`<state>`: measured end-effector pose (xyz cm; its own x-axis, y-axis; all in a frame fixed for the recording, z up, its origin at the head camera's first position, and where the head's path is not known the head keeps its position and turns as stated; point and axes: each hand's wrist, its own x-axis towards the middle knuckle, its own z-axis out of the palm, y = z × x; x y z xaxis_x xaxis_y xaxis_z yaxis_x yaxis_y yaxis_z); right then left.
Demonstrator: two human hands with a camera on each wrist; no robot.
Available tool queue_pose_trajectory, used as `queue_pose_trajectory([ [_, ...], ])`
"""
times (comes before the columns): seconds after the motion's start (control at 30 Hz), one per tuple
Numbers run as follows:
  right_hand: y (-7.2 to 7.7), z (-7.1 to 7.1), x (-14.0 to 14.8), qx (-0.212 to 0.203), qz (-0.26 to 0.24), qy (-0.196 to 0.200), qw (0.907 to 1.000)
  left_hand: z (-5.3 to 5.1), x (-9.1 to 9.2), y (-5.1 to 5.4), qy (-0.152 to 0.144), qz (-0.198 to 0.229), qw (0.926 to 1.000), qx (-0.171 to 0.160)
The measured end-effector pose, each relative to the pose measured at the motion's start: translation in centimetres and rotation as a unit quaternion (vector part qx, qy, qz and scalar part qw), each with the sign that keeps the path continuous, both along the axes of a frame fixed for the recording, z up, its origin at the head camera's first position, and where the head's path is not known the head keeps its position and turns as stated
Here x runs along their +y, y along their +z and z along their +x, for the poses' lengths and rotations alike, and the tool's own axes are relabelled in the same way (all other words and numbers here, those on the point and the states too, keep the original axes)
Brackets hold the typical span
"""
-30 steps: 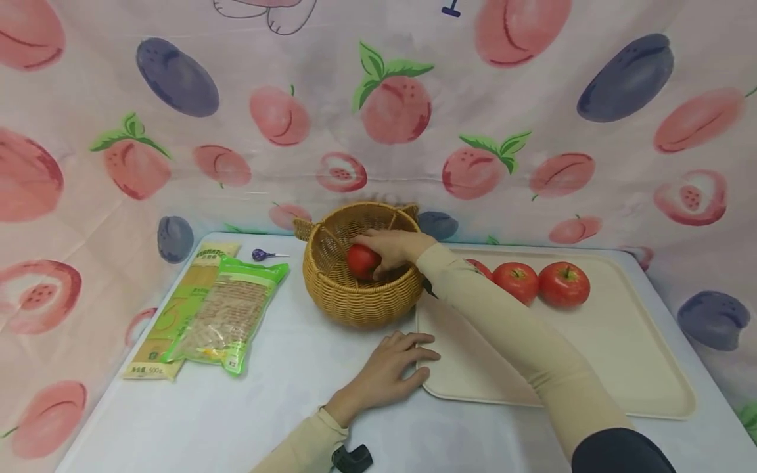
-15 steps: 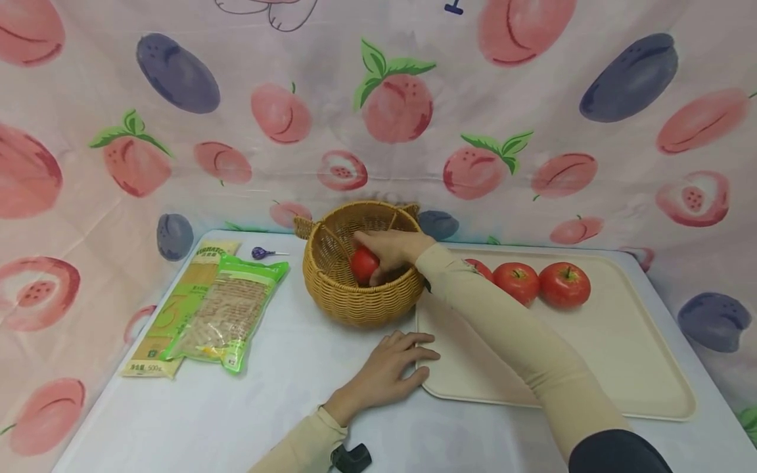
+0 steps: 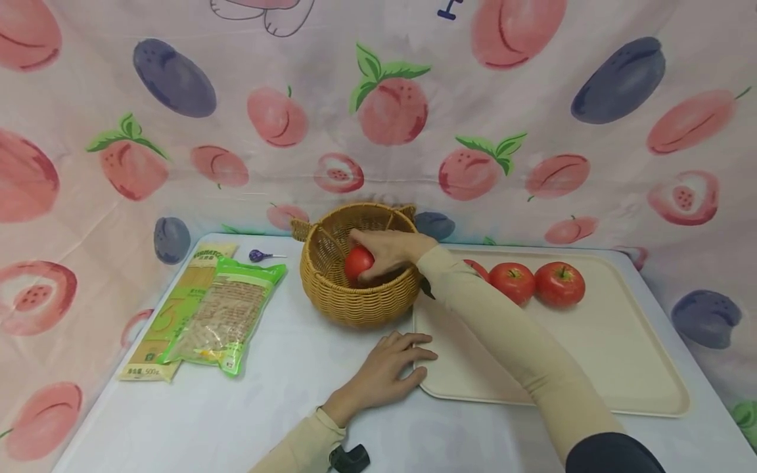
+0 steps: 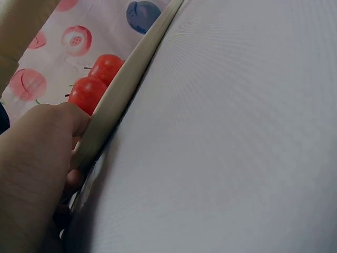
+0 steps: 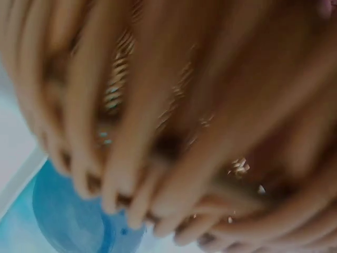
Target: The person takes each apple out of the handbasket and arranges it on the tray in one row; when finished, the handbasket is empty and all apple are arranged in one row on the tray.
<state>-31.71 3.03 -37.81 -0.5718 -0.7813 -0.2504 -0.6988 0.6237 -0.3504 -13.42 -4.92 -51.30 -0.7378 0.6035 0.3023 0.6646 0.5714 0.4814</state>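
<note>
In the head view my right hand [image 3: 393, 253] reaches over the rim of a woven wicker basket [image 3: 359, 305] and grips a red apple [image 3: 358, 263] inside it. The fingers' far ends are partly hidden by the apple and the basket wall. Blurred basket wicker [image 5: 142, 105] fills most of the right wrist view, so neither hand nor apple shows there. My left hand [image 3: 381, 374] rests with spread fingers on the left edge of a beige tray [image 3: 473, 368]. The left wrist view also has this hand [image 4: 39, 153] against the tray rim [image 4: 113, 100].
On the tray's back part sit red apples [image 3: 560, 284], one partly behind my right sleeve. To the left, a green-edged bag [image 3: 227, 315] overlaps a long noodle pack [image 3: 150, 328]. A purple lollipop [image 3: 257, 255] lies behind them. A fruit-print cloth [image 3: 390, 177] hangs behind the table.
My right hand and the apple have shifted slightly inside the basket. The left hand stays at the tray edge. The head view has tilted a little.
</note>
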Motion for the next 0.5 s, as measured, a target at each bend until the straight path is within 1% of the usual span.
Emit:
queue_pose_trajectory([
  [0.1,0.1,0.1,0.1,0.012,-0.022,0.001,0.9997,0.0,0.0,0.0,0.001,0.000,1.0000,0.001],
  [0.17,0.3,0.2,0.2,0.017,-0.031,-0.007,0.9993,0.1,0.0,0.0,0.001,0.002,1.0000,-0.002],
  [0.33,0.9,0.6,0.7,0.017,-0.060,-0.025,0.9977,0.1,0.1,0.0,0.001,0.005,1.0000,-0.007],
  [0.5,1.2,0.8,1.5,0.023,-0.095,-0.028,0.9948,0.1,0.0,0.1,0.001,0.006,0.9999,-0.013],
])
